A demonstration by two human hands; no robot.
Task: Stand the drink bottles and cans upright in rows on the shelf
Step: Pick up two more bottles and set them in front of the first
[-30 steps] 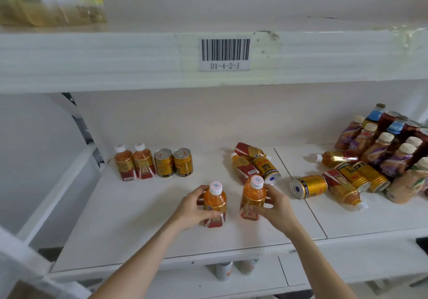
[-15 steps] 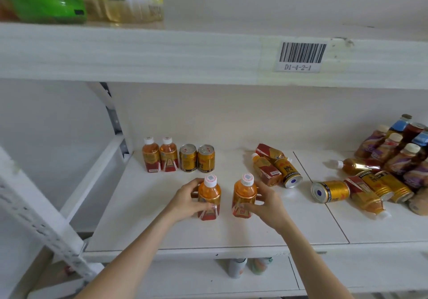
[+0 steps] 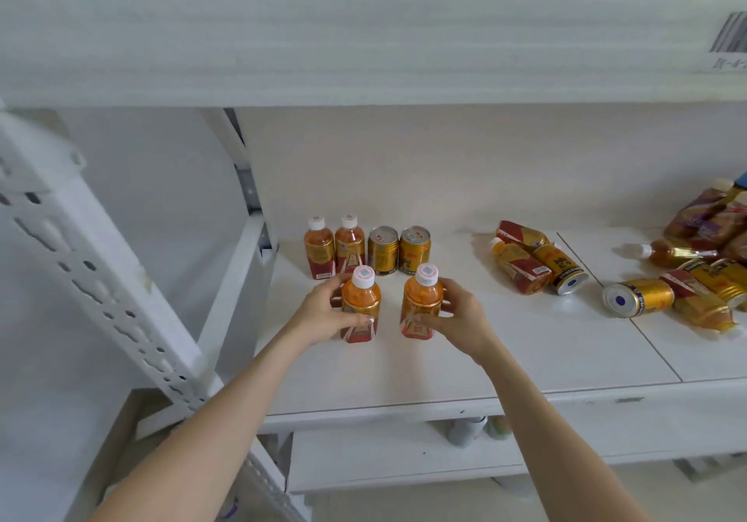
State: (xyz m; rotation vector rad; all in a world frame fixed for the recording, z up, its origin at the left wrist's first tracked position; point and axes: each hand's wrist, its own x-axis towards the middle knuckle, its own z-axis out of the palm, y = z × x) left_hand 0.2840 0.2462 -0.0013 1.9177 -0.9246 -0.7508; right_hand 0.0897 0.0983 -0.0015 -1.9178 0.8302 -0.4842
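My left hand (image 3: 323,311) grips an upright orange bottle (image 3: 361,305) with a white cap. My right hand (image 3: 456,315) grips a second upright orange bottle (image 3: 420,301) beside it. Both bottles are just in front of the back row on the white shelf (image 3: 404,372). That row holds two upright orange bottles (image 3: 333,244) and two upright gold cans (image 3: 398,248) at the shelf's far left. To the right, two bottles and a gold can (image 3: 529,261) lie on their sides, and farther right lies a pile of cans and bottles (image 3: 687,295).
The upper shelf board (image 3: 364,48) hangs low overhead with bottles on top. A perforated white upright (image 3: 101,279) stands at the left. Purple-labelled bottles (image 3: 711,218) crowd the far right edge. A lower shelf (image 3: 404,453) shows below, with two bottles on it.
Both hands have carried their bottles leftward and back along the shelf, towards the standing row. The view has swung left, pushing the lying pile to the right edge.
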